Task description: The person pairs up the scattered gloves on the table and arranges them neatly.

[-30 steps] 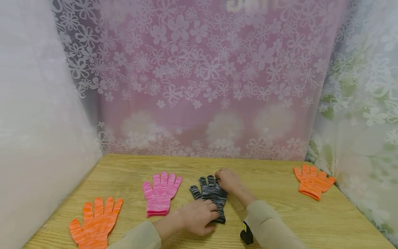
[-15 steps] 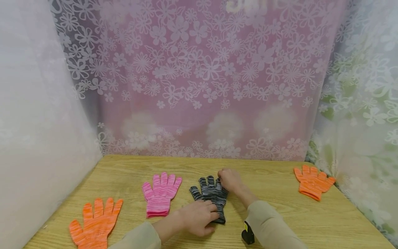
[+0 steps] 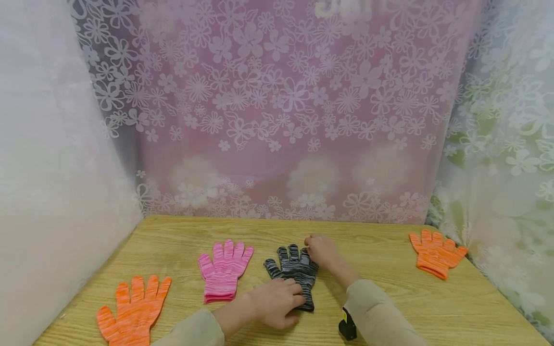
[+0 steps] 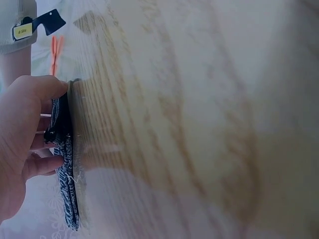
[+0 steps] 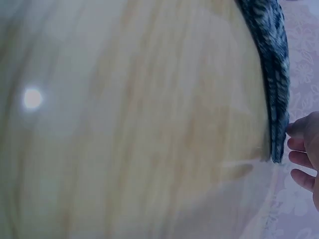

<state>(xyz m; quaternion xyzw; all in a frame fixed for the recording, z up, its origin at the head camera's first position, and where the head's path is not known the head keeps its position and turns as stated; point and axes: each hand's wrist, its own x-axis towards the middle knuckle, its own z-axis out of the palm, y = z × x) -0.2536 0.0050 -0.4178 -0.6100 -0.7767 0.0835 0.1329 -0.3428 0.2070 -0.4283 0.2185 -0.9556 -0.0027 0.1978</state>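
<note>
Floral pink curtain at the far side, wood-grained counter below. Centre of the counter: dark striped glove, fingers pointing away. Left hand laid loosely across palm and cuff, not clenched; right hand at the tip of the rightmost finger, touching, though cannot tell whether pinching or just pushing. Seems to be a straightening-out step, close to done. Calls next for easing that finger outward with light weight on the cuff, then lifting away without dragging the knit. Spread out at left: pink glove and, nearer, orange glove; at far right, second orange glove. No brand visible on any. Pale lettering at the top, cut off and apparently mirrored; yellow label on black device at the right sleeve, too blurred to read.
</note>
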